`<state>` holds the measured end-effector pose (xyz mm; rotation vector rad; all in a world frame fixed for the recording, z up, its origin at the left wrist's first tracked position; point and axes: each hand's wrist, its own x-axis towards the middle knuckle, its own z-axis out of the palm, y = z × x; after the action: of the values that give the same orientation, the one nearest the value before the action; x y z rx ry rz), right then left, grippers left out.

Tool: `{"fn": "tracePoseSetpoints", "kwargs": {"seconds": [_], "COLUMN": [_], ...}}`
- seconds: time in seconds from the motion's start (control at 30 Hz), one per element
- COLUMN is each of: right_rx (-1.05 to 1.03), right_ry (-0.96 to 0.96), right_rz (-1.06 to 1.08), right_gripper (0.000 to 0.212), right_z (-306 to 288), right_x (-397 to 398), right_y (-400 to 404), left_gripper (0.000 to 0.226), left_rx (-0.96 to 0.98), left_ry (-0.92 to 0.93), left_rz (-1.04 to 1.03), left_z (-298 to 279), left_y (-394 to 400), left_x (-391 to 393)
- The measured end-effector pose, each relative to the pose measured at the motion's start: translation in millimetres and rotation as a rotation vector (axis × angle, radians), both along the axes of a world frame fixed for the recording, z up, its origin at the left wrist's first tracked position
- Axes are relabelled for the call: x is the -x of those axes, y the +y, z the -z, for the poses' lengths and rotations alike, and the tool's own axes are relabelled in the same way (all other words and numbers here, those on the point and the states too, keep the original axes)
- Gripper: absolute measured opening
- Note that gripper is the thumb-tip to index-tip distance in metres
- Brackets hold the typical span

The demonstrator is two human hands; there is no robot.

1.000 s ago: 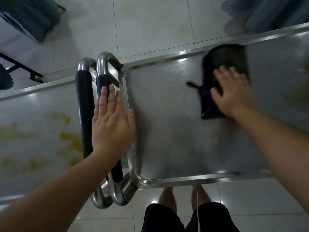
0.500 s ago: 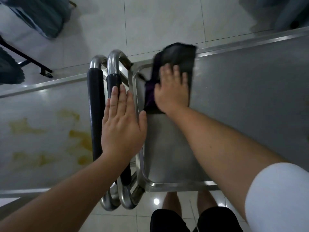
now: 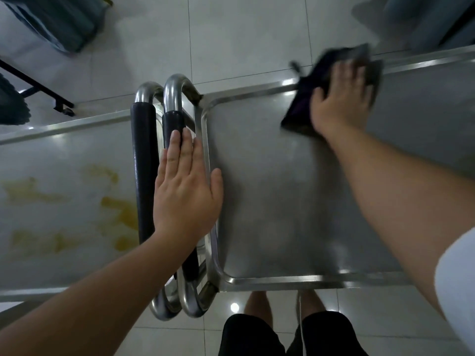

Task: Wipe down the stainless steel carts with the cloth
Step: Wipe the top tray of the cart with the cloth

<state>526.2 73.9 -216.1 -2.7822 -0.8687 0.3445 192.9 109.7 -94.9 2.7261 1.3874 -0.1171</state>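
Observation:
Two stainless steel carts stand handle to handle. The right cart's top is bare grey metal. My right hand presses flat on a dark cloth near that cart's far rim; the cloth is blurred. My left hand rests flat, fingers straight, on the black-padded handle of the right cart. The left cart's top carries yellow-brown stains.
The left cart's black-padded handle lies right beside the other handle. White tiled floor surrounds the carts. A grey-blue fabric object and a black frame sit at the far left. My legs stand at the near rim.
My right hand swept the cloth from the middle of the tray left to the far corner by the handle, then back right along the far rim. My left hand stayed on the handle.

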Motion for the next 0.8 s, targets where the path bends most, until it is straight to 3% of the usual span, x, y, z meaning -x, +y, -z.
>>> {"fn": "tracePoseSetpoints", "kwargs": {"seconds": [0.07,0.13,0.33,0.57,0.67,0.8], "right_rx": [0.034,0.038,0.014,0.048,0.049,0.051], "right_ry": [0.035,0.038,0.061,0.036,0.023,-0.008], "right_rz": [0.188,0.189,-0.337,-0.861,-0.958,-0.873], "right_gripper": [0.078,0.077,0.080,0.080,0.078,0.076], "right_z": [-1,-2,-7,7,10,8], "right_x": [-20,-8,132,220,224,212], "right_y": [-5,-1,-3,-101,-148,-193], "left_gripper": [0.073,0.073,0.073,0.073,0.073,0.074], "left_rx": [-0.002,-0.008,-0.011,-0.005,0.008,0.037], "left_ry": [0.003,0.000,-0.012,-0.014,-0.025,-0.030], "left_rz": [0.004,0.004,-0.004,0.008,0.014,0.017], "left_z": [1,1,4,4,2,-1], "left_y": [0,0,2,2,2,2], "left_x": [0,1,3,3,4,4]}}
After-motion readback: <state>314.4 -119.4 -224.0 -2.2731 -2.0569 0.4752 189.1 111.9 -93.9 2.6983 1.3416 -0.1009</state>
